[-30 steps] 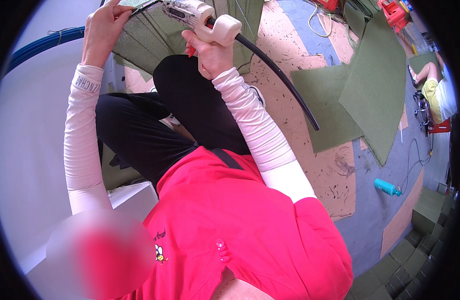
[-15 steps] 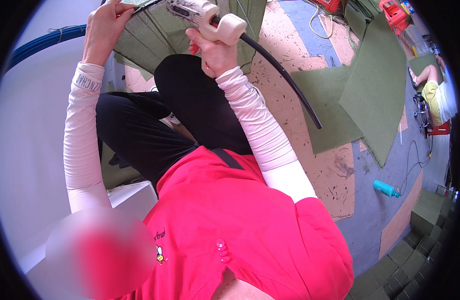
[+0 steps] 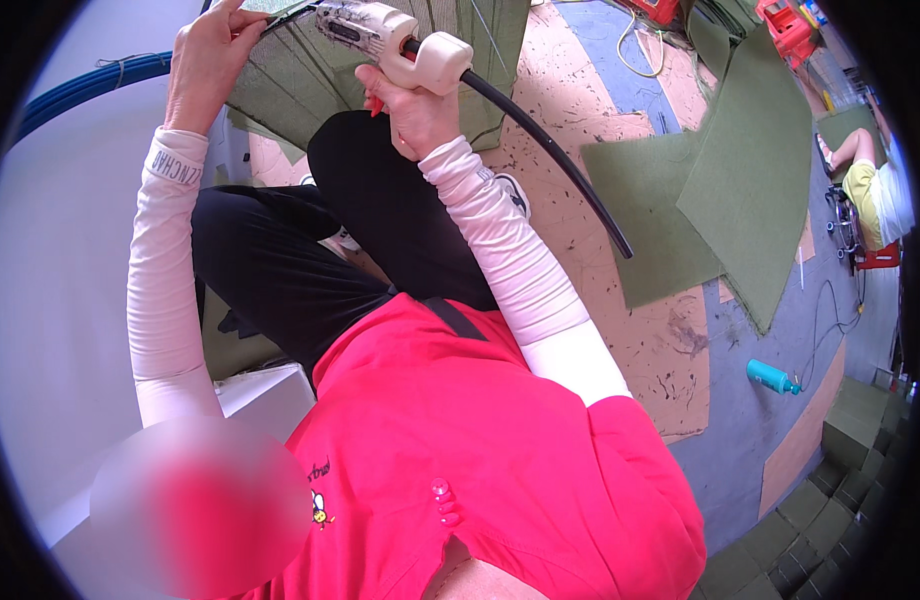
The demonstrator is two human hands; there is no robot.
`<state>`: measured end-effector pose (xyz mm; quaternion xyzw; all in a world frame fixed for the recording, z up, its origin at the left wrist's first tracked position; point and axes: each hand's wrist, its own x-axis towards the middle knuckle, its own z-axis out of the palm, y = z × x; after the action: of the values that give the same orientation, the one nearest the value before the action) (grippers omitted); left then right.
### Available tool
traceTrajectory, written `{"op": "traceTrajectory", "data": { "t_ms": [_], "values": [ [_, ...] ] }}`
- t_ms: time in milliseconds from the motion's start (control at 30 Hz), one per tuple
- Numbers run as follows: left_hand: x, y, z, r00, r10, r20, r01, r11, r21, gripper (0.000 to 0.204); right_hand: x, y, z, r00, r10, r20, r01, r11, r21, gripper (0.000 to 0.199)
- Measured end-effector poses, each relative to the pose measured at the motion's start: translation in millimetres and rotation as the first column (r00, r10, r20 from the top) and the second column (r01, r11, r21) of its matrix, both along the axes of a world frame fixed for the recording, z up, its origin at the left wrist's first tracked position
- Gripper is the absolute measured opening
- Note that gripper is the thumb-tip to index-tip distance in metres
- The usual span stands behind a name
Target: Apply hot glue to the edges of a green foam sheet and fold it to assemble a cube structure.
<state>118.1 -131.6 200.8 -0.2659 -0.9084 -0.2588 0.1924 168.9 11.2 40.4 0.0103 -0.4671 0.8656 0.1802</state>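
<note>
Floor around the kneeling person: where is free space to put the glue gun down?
Bare boards lie between the knee and the loose green carpet pieces, crossed by the black hose. Grey floor near the teal bottle is free. Crowded around the hands at the carpet edge.

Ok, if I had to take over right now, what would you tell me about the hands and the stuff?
Left hand: pinching the top edge of the green carpet piece against the white wall.
Right hand: gripping the cream glue gun, nozzle pointing at that edge; its black hose trails right.
Done: carpet piece held in place.
Left: whether the edge is stuck cannot be seen. More green carpet pieces lie on the floor.
</note>
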Motion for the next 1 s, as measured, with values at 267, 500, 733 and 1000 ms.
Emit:
{"op": "traceTrajectory", "data": {
  "t_ms": [267,500,733,1000],
  "values": [
    [-1.3,2.1,-5.1,1.000,-0.004,0.020,0.003,0.998,0.057,0.041,-4.4,-7.5,-1.1,1.000,0.016,-0.007,-0.016,1.000,-0.017,0.024],
    [-4.2,0.2,-6.3,1.000,-0.007,-0.014,0.008,0.999,0.040,0.042,-3.6,-7.7,0.4,1.000,0.003,-0.014,-0.004,1.000,-0.028,0.024],
    [-3.9,6.8,-0.8,0.999,0.021,0.034,-0.022,1.000,0.008,0.040,-3.3,-0.2,-5.2,1.000,-0.023,0.017,0.022,0.999,0.037,0.025],
    [0.8,7.0,-3.1,0.999,0.006,-0.035,-0.007,1.000,-0.011,0.041,1.4,0.3,-2.2,0.999,-0.054,0.004,0.054,0.997,0.047,0.022]
  ]
}}
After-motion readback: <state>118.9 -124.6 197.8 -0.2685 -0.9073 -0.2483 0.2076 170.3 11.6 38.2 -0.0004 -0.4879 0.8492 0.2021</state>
